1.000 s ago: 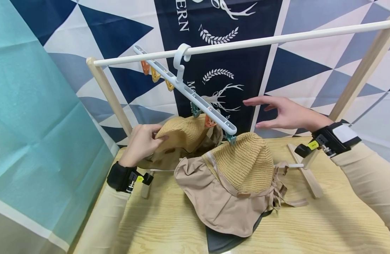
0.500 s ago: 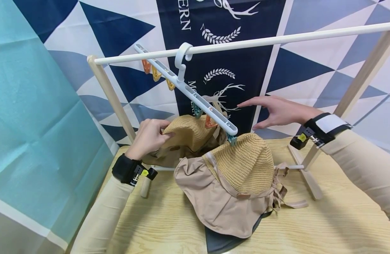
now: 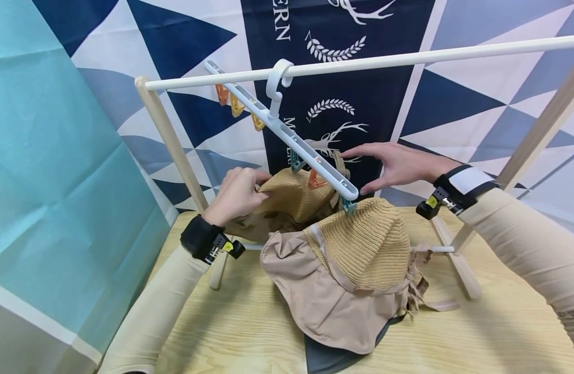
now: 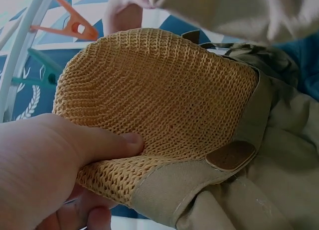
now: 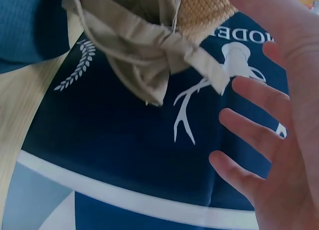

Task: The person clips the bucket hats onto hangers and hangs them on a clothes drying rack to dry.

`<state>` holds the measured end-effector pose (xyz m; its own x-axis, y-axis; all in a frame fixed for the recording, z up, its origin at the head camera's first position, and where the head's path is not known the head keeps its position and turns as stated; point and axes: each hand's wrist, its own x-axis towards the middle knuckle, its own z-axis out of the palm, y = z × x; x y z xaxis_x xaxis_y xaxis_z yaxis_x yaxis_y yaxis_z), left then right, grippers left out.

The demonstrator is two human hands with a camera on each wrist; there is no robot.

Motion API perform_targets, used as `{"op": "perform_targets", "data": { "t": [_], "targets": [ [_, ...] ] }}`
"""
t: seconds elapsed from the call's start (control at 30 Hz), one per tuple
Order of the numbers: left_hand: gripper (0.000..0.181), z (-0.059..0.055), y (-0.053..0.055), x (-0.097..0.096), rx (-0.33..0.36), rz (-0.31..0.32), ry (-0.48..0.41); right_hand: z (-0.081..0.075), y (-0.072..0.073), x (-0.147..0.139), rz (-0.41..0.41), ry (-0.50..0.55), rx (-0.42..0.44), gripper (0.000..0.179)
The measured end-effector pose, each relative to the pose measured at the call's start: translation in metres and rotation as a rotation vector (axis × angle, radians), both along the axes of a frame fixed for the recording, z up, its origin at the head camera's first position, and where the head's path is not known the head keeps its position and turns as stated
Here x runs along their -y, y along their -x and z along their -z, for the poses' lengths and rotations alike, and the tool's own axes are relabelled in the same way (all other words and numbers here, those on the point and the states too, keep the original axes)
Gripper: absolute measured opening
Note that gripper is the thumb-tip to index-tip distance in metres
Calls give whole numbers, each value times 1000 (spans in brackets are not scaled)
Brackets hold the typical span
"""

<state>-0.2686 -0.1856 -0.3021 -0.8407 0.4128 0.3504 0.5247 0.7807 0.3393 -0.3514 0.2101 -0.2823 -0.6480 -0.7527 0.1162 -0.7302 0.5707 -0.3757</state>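
Behind the hanger, my left hand [image 3: 240, 192] pinches the woven crown of a straw sun hat [image 3: 296, 195], thumb on top and fingers beneath. In the left wrist view its fabric band carries a brown leather patch [image 4: 232, 155]. My right hand [image 3: 399, 163] is spread at the hat's far side, thumb apart from the fingers, near a loose fabric strap [image 5: 199, 60]. A second straw hat [image 3: 366, 244] with a beige cloth brim is nearer, under a teal clip [image 3: 348, 206] that overlaps its crown. Orange [image 3: 317, 179] and teal [image 3: 296, 161] clips on the hanger [image 3: 287, 132] sit above the rear hat.
The hanger hooks over a white rail [image 3: 389, 62] of a wooden rack. Orange and yellow clips [image 3: 237, 106] hang at its far end. A dark cloth piece [image 3: 329, 356] shows beneath the nearer hat on the wooden table [image 3: 230, 332]. Patterned fabric [image 3: 459, 104] stands behind the rack.
My left hand has carried the rear hat a little to the right, further under the clips. My right hand has come left towards it, still spread. The view has shifted slightly.
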Motion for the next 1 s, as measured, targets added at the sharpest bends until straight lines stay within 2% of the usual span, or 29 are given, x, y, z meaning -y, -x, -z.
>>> {"op": "perform_targets", "data": {
  "t": [0.17,0.5,0.73,0.93,1.0],
  "targets": [
    [9,-2,0,-8,-33,31,22,0,1,11,-29,-14,-16,88],
    [2,-4,1,-18,-87,60,45,-6,4,27,-78,-42,12,86],
    [5,-4,2,-25,-92,73,47,-8,5,28,-90,-75,61,63],
    [7,-4,-1,-28,-96,81,53,-8,3,31,-102,-88,30,57],
    [7,-3,-1,-29,-99,80,59,-8,3,33,-119,-104,1,46]
  ]
}}
